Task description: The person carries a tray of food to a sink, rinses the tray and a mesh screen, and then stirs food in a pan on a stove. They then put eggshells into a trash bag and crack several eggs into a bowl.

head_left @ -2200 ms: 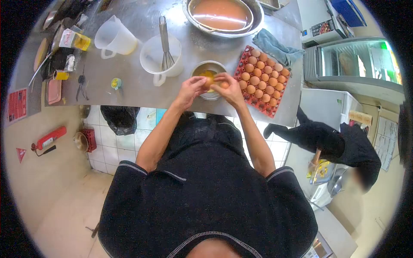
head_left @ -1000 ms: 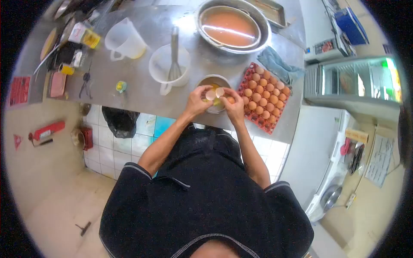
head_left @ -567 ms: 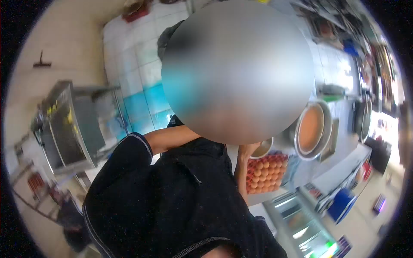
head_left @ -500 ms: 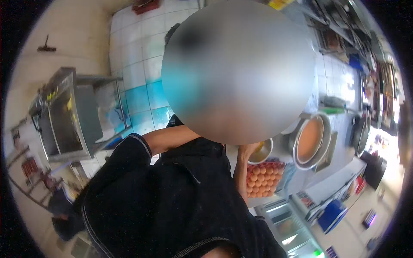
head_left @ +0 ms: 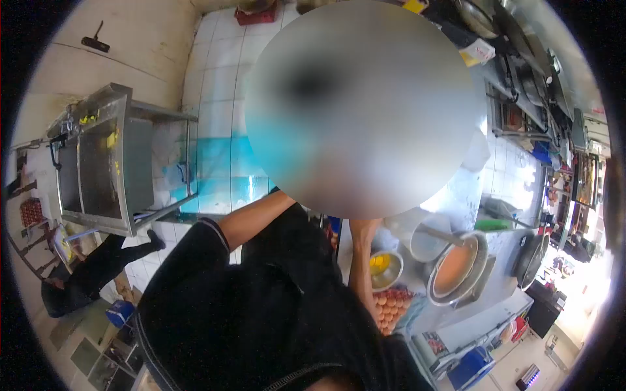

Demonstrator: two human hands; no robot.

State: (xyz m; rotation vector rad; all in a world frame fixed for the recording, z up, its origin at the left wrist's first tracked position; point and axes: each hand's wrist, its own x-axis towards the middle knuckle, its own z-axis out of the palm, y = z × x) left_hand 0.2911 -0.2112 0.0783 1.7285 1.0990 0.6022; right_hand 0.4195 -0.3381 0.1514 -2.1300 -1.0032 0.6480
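A large blurred disc covers both of my hands. My left forearm runs up under its lower left edge. My right forearm rises past the left side of a metal bowl and enters the disc at the wrist. Bright yellow egg yolks lie in that bowl. Below it, brown eggs sit in a tray beside my right arm. To the right stands a metal pot of orange liquid, with a long grey handle over its rim. A whitish container stands between bowl and pot.
A steel cabinet stands at left on the tiled floor. Farther left is a person in dark clothes. A dark pan is at right, near a shelf with pans. A red crate is at the top.
My view has shifted and turned. My right hand, partly visible at the bowl before, is now hidden by the blur. More of the bowl, its yolks and the whitish container shows.
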